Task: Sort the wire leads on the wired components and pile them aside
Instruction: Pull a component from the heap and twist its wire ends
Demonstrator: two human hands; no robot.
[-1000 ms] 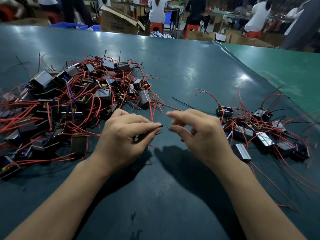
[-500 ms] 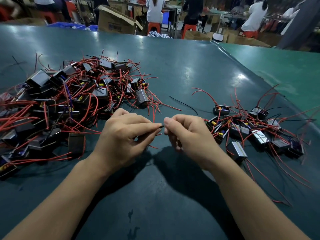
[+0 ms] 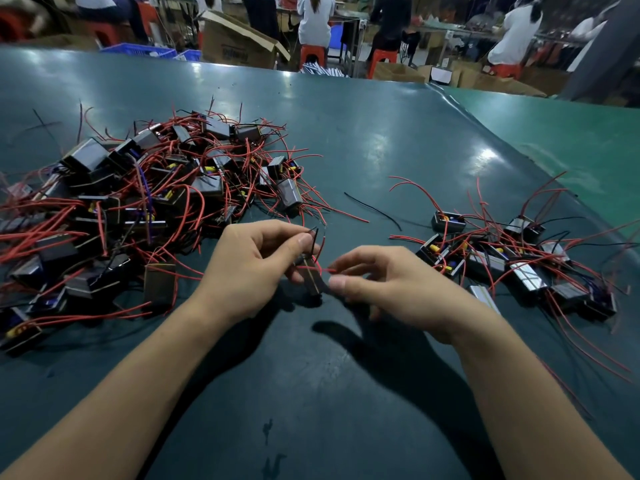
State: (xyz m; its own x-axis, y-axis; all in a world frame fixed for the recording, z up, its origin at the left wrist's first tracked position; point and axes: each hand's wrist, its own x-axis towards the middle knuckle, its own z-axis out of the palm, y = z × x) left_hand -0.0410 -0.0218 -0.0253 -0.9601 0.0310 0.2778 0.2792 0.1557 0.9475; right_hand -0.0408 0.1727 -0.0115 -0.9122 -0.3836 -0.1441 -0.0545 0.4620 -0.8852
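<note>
No writing I can read; print on cardboard box (image 3: 239,43) too blurred. My left hand (image 3: 249,271) grips dark component (image 3: 311,277) over worktop (image 3: 381,140), thumb pinning black lead. My right hand (image 3: 391,285) pinches its red lead (image 3: 322,270), thumb touching component's lower end. Big unsorted pile (image 3: 145,202) far left of hands; smaller pile (image 3: 512,258) just right.

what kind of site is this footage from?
Likely an electronics assembly workshop: a big heap of wired components on a long green worktable, seated workers at benches behind, cardboard boxes on the floor.
</note>
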